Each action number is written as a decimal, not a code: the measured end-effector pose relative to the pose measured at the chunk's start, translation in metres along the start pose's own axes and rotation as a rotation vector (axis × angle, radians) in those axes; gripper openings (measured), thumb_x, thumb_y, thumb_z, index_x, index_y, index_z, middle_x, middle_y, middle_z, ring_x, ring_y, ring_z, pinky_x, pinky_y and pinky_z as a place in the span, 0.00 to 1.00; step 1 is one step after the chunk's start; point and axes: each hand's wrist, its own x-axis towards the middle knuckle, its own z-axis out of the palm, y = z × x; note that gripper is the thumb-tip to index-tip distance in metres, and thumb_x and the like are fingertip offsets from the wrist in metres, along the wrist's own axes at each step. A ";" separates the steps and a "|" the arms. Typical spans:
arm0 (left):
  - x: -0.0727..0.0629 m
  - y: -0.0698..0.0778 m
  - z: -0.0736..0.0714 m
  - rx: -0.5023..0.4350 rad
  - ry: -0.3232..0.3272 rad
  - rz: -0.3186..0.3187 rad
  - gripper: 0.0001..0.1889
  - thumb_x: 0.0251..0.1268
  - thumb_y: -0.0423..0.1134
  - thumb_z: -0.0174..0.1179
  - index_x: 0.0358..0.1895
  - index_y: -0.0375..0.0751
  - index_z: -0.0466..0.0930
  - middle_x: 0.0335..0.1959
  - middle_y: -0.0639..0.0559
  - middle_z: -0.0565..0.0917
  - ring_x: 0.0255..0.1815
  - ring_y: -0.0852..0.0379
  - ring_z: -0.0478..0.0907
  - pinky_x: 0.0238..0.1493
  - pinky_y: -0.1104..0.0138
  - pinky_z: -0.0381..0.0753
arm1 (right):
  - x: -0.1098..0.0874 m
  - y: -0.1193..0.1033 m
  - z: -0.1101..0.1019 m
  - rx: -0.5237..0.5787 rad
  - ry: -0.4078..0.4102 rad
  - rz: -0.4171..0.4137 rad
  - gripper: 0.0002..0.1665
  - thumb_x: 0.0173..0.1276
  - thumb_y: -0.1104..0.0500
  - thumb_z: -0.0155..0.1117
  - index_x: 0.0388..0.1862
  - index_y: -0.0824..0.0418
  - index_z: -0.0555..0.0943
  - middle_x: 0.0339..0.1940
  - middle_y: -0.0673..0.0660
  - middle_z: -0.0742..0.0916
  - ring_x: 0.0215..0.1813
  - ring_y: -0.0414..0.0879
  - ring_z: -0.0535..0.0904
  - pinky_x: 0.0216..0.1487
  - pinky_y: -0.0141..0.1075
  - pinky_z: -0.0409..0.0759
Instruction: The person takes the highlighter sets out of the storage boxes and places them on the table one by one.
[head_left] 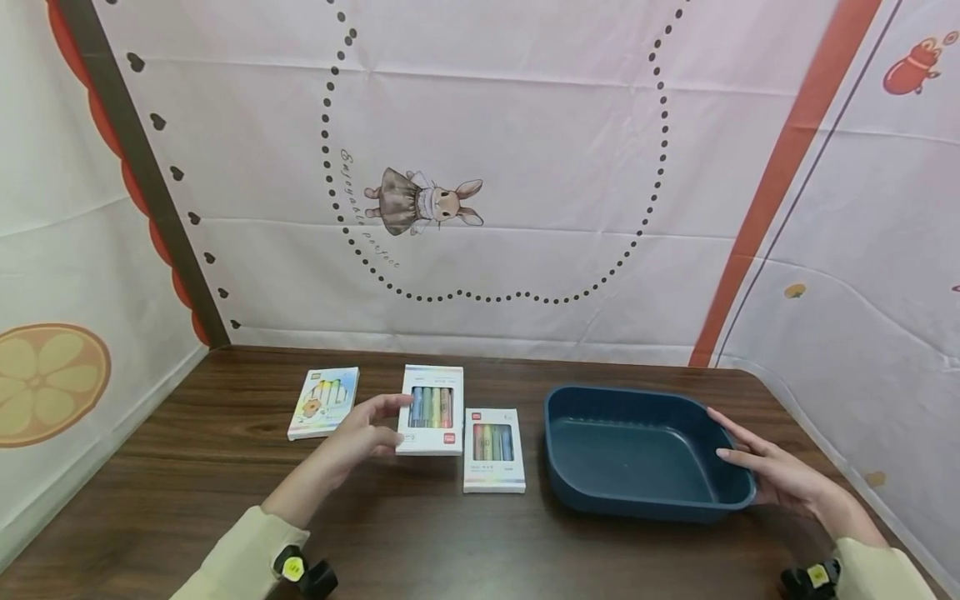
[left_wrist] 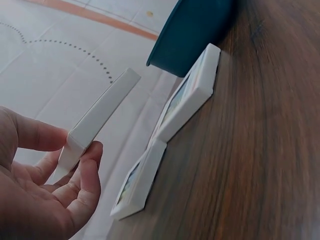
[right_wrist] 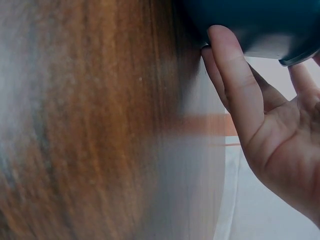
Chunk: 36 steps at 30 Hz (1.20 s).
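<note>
1. The left hand [head_left: 365, 433] pinched the middle box of markers [head_left: 431, 409] by its left edge. In the left wrist view the thumb lay on one face and the curled fingers [left_wrist: 89, 170] on the other, and that edge seemed lifted off the counter [head_left: 420, 533].

2. The right hand [head_left: 772, 475] was spread, with straight fingers pressed against the right wall of the blue bin [head_left: 645, 454]. It did not curl around the rim; it only steadied the bin.

3. From the held box, a second box [head_left: 325, 402] lay at 9 o'clock, a little apart. A third box [head_left: 493, 450] lay at 4 o'clock, just beside it. The bin stood at 3 o'clock from all three, near the third box and not touching it.

4. In my judgement, the step in hand was the pick-up of the middle box. Nothing lay inside the bin, so the work looked to be at its beginning.

5. The next move would probably call for a firmer grip, because the box was held at one edge only and could tilt. Then it should travel toward 3 o'clock, passing above the third box and over the bin's near wall.
</note>
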 end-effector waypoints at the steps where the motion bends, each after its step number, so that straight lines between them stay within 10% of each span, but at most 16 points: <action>1: -0.001 -0.001 -0.002 -0.001 -0.001 -0.002 0.29 0.50 0.25 0.54 0.61 0.36 0.65 0.63 0.38 0.62 0.51 0.47 0.67 0.39 0.61 0.77 | 0.000 0.000 0.000 0.001 -0.004 -0.004 0.36 0.75 0.55 0.40 0.67 0.25 0.36 0.63 0.65 0.18 0.51 0.51 0.75 0.47 0.55 0.75; 36: -0.034 -0.033 -0.066 0.021 0.003 0.011 0.32 0.53 0.26 0.52 0.65 0.28 0.55 0.63 0.32 0.56 0.40 0.56 0.70 0.37 0.65 0.75 | -0.001 -0.001 0.000 -0.004 -0.007 -0.013 0.36 0.74 0.55 0.41 0.67 0.24 0.37 0.62 0.63 0.18 0.52 0.50 0.75 0.47 0.56 0.74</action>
